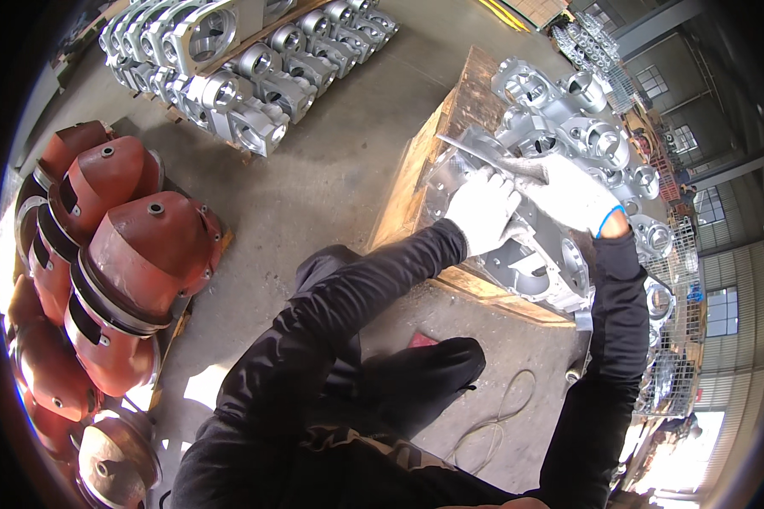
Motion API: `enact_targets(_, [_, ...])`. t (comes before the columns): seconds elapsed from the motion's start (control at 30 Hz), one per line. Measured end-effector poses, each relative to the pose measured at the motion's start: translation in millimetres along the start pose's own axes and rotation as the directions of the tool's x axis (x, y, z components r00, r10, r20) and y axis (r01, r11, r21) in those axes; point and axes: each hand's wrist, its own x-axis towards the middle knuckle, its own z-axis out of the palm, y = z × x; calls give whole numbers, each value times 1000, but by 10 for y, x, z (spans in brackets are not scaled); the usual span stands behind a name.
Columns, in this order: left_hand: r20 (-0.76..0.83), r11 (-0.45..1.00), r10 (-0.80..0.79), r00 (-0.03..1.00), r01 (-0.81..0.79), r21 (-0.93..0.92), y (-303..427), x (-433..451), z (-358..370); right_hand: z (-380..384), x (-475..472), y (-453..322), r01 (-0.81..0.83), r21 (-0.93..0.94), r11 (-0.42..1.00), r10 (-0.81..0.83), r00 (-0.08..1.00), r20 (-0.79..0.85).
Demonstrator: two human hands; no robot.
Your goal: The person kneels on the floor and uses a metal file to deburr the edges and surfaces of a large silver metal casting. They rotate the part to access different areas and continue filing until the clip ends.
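Observation:
Both my hands wear white work gloves and meet over a silver cast-metal housing on a wooden crate. My left hand has its fingers curled against the housing, near its upper flange. Close by on the right, my right hand reaches across, its greyed glove fingers at the flat metal flange. The fingertips of both hands are partly hidden, so whether either grips the flange or a small item cannot be told. Bores and bolt holes show in the housing below my hands.
More silver castings crowd the crate beyond my hands. Stacked castings stand on a pallet at upper left. Red-painted metal housings fill the left side. A looped hose or cable lies on the concrete floor near my knee.

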Motion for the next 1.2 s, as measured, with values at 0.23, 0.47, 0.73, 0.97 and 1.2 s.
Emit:
enact_targets(0.23, [-92, 967, -23, 996, -2, -254, -81, 48, 254, 168, -102, -182, -142, 307, 941, 133, 990, 50])
enact_targets(0.47, [-178, 779, -138, 974, -4, -627, -115, 41, 731, 175, -115, -551, -58, -91, 994, 50, 995, -88])
enact_targets(0.73, [271, -399, -291, 918, 142, -906, -100, -12, 878, 319, -105, -437, 95, -298, 950, -178, 947, -268])
enact_targets(0.97, [-16, 881, -147, 989, 123, -456, -46, 40, 451, 417, -66, -431, 22, -233, 972, -89, 956, -278])
enact_targets(1.2, [-114, 898, 329, 937, -348, -269, -160, -589, -427, 692, 1, -300, -66, -579, 812, -181, 916, -359])
